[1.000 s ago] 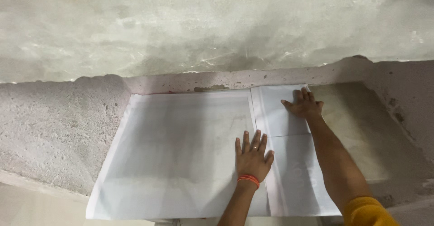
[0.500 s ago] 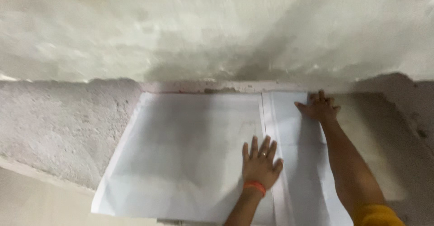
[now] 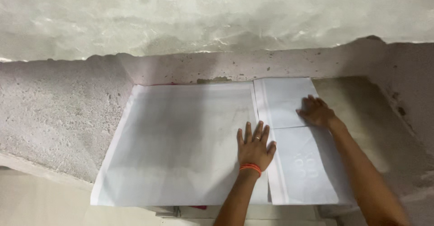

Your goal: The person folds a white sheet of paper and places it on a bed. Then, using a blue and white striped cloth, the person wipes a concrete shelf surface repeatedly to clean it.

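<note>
A large white paper sheet point(image 3: 181, 140) lies flat on a recessed concrete shelf point(image 3: 361, 113). A narrower white sheet point(image 3: 294, 162) lies beside it on the right, with a fold line across its middle. My left hand point(image 3: 254, 146), with an orange band at the wrist and a ring, presses flat with spread fingers on the large sheet near the seam. My right hand point(image 3: 316, 112) rests palm down on the narrow sheet, near its right edge at the fold line.
A rough concrete wall point(image 3: 217, 18) rises behind the shelf. Rough concrete sides point(image 3: 58, 113) flank the recess on the left and right. The bare shelf surface shows to the right of the sheets. The front edges of the sheets overhang the shelf's front edge.
My right hand has slid from the narrow sheet's far corner toward me, to the fold line. My left hand has stayed put on the large sheet. The camera has shifted a little.
</note>
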